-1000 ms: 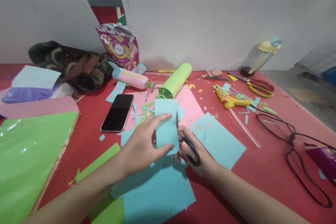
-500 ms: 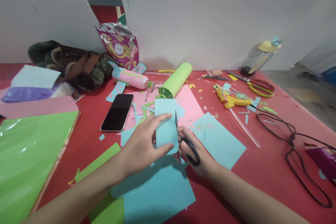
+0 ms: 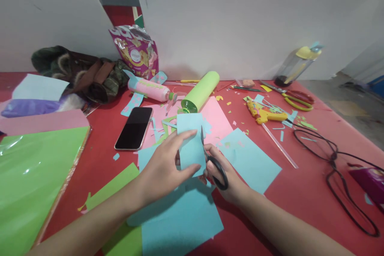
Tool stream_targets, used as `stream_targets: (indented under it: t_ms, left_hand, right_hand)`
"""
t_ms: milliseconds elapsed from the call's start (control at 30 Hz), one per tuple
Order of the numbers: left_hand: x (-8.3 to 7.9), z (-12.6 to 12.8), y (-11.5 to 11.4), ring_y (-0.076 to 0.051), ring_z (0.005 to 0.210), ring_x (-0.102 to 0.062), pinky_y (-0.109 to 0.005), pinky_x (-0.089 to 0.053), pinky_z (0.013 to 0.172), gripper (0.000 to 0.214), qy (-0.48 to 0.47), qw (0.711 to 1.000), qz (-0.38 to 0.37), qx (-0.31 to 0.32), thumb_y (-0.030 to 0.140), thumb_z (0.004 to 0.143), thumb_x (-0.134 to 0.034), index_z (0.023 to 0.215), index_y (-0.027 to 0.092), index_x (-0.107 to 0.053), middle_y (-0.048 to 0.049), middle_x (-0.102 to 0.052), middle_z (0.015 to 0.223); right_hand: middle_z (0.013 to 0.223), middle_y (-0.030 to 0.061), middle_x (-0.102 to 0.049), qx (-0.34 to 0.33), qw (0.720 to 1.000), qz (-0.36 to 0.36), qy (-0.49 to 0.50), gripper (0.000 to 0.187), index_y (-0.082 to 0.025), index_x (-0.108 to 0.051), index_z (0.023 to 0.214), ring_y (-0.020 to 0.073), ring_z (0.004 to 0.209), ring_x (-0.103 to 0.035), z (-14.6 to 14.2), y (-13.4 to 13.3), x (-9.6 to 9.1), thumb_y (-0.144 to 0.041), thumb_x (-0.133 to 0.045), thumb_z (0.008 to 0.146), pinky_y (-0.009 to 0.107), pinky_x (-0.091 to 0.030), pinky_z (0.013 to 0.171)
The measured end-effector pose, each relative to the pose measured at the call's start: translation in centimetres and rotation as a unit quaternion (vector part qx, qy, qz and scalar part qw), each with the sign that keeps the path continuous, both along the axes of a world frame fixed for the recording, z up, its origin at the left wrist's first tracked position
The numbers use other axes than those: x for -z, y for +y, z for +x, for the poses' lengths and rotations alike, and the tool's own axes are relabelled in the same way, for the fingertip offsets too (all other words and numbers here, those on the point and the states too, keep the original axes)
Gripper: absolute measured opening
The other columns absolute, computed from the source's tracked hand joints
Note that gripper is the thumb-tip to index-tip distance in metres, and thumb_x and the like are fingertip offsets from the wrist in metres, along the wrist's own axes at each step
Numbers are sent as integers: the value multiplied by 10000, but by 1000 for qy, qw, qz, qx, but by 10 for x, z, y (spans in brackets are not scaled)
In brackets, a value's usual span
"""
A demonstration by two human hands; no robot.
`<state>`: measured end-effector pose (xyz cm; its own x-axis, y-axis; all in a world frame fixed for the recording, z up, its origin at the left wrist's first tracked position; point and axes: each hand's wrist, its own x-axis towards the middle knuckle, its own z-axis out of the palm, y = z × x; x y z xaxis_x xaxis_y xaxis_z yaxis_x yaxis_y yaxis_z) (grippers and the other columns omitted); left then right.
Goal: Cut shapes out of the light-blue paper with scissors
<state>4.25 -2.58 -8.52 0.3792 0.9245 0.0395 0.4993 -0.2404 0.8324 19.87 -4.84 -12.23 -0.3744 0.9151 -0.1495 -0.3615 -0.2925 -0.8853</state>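
A small light-blue piece of paper is held upright in my left hand, thumb and fingers closed on its left side and lower part. My right hand grips black-handled scissors, whose blades lie along the right edge of that paper. Beneath both hands, larger light-blue sheets overlap a green sheet. Just beyond the held paper lies a green paper-wrapped bottle on a pink sheet. Some fingertips of both hands are hidden behind the paper and scissors.
A phone lies to the left, near a pink decorated bottle. At right are a yellow glue gun with a looping black cord, yellow-and-red scissors and paper scraps. Behind stand a snack bag and a clear bottle.
The held blue paper has shifted very slightly right, and the scissor blades sit a little differently along its right edge. The things on the table have stayed put.
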Motion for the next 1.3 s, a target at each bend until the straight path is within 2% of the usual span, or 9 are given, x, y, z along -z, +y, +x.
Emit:
stream_targets:
  t_ms: [300,400,867,1100,1300]
  left_hand:
    - [1,-1,-1,-127,669,-548,-296,-496,641,534,-4,1000,2,0,258,719,-583,1215,264,-385,-51,-486,1113]
    - [0,0,-1,-111,617,-527,-293,-493,628,528,3,1000,8,-3,258,718,-583,1211,259,-393,-47,-499,1072]
    - [-5,0,-1,-80,530,-459,-265,-482,604,522,32,999,34,-12,235,707,-593,1197,236,-414,-27,-523,970]
    - [-1,0,0,-99,595,-502,-272,-484,627,538,23,999,24,-6,246,713,-588,1215,244,-393,-43,-510,1046]
    - [-3,-1,-1,-92,573,-488,-271,-489,617,541,26,999,23,-7,247,710,-589,1214,250,-392,-42,-515,1035]
  right_hand:
    - [623,-70,-437,1,999,8,-48,463,-220,-406,873,54,463,-420,2,1,-6,-573,-595,640,194,-337,456]
    - [625,-69,-439,6,999,8,-51,458,-217,-406,866,54,461,-434,0,1,-7,-570,-595,644,189,-330,442]
    - [552,-95,-441,18,999,-16,-24,464,-217,-404,836,41,419,-434,-1,2,-5,-534,-651,604,152,-289,388]
    - [605,-90,-475,30,999,-36,-8,440,-221,-419,831,28,423,-447,-2,1,-1,-479,-687,596,161,-343,425]
    - [547,-98,-447,27,999,-32,-12,475,-217,-417,850,42,417,-427,-1,2,-2,-512,-678,584,158,-304,397]
